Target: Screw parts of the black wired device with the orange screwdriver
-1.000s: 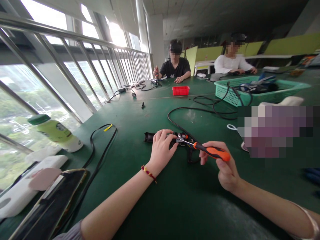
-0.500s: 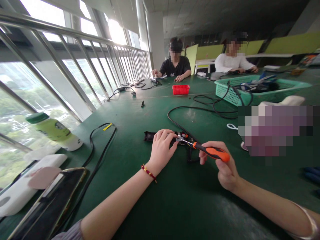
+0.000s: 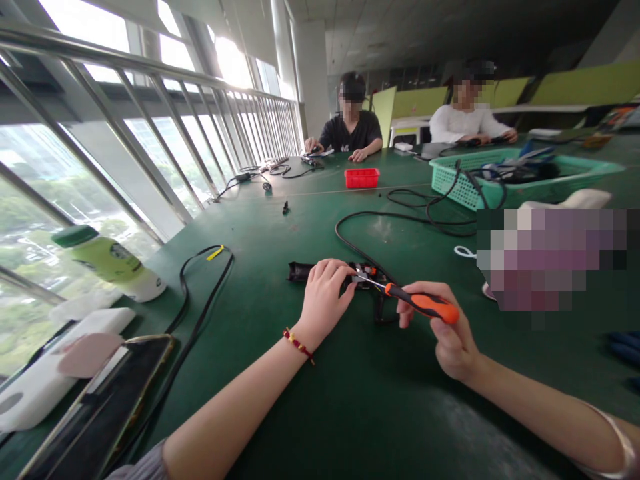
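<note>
A black corded appliance (image 3: 300, 271) lies on the green table with inner parts exposed, metal and orange pieces among them; its exact kind is not clear. My left hand (image 3: 326, 287), a red beaded bracelet at its wrist, is closed over the middle of it and hides that part. In my right hand (image 3: 453, 333) is a screwdriver (image 3: 427, 305) with an orange and black handle, held at a slant. The shaft points left, its tip at the exposed parts beside my left fingertips. A black cable (image 3: 345, 223) runs from the appliance toward the back right.
A red tray (image 3: 361, 178) and a green basket (image 3: 465, 190) of cables stand farther back. A small black piece (image 3: 285, 207) lies mid-table. To my left are a bottle (image 3: 110, 263), a phone (image 3: 100, 407) and a black strap (image 3: 205, 310). Two people sit across the table.
Almost nothing differs. Both hands, the screwdriver and the appliance stay in place; across the table, one person's hand has shifted slightly.
</note>
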Demonstrator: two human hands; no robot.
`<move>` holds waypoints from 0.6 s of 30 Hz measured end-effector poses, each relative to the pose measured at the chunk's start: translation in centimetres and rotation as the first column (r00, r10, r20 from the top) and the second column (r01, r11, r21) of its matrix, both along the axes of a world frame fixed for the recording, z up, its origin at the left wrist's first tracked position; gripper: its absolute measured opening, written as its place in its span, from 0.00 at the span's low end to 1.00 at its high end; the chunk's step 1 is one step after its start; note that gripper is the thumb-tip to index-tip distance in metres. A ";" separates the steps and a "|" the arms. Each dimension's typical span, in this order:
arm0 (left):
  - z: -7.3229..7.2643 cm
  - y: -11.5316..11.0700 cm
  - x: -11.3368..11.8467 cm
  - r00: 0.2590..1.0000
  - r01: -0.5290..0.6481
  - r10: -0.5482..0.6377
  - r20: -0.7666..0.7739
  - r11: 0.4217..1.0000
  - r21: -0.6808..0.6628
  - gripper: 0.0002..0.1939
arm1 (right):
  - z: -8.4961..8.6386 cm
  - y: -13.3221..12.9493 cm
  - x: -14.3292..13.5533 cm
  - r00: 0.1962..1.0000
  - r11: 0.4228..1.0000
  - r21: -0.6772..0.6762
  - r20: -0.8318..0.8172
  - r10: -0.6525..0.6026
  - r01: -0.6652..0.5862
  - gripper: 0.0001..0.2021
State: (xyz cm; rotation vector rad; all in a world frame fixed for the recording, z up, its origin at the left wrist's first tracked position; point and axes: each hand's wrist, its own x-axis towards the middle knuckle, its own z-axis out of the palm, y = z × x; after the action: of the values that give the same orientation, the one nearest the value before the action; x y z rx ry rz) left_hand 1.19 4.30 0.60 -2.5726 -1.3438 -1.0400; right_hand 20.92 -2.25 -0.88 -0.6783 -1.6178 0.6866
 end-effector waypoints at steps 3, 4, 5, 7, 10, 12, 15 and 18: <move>0.1 0.0 0.0 1.000 0.004 -0.004 0.006 1.000 -0.003 0.05 | 0.2 -0.1 0.1 0.999 1.000 0.021 0.049 -0.020 0.019 0.15; 0.1 0.0 0.0 1.000 0.007 -0.007 0.008 1.000 -0.005 0.05 | 0.5 -0.1 0.2 0.994 0.998 0.038 0.091 -0.058 0.054 0.14; 0.1 0.0 0.0 1.000 0.009 -0.009 0.009 1.000 -0.005 0.05 | 0.8 -0.2 0.2 0.984 0.993 0.068 0.142 -0.110 0.101 0.13; 0.1 0.0 0.0 1.000 0.014 -0.014 0.012 1.000 -0.007 0.05 | 2.0 -0.3 0.2 0.933 0.962 0.165 0.253 -0.255 0.218 0.10; 0.1 0.1 0.0 1.000 0.022 -0.022 0.021 1.000 -0.015 0.06 | 4.5 -0.3 0.0 0.847 0.916 0.240 0.361 -0.391 0.321 0.07; 0.0 0.1 0.0 0.999 0.030 -0.029 0.029 0.999 -0.019 0.06 | 6.4 -0.1 0.0 0.795 0.921 0.152 0.468 -0.386 0.357 0.07; -0.1 0.2 0.0 0.999 0.034 -0.034 0.035 0.999 -0.022 0.06 | 9.0 0.5 -0.2 0.706 0.899 0.050 0.601 -0.376 0.436 0.11; -0.2 0.2 0.0 0.999 0.029 -0.028 0.030 0.999 -0.022 0.06 | 11.0 1.2 -0.6 0.617 0.857 0.043 0.675 -0.404 0.514 0.12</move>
State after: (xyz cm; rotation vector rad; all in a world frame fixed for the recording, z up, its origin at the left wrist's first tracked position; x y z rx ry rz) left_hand 1.16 4.47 0.44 -2.6100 -1.3373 -1.0777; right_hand 20.32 -1.01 10.11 -1.5376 -1.9144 0.1665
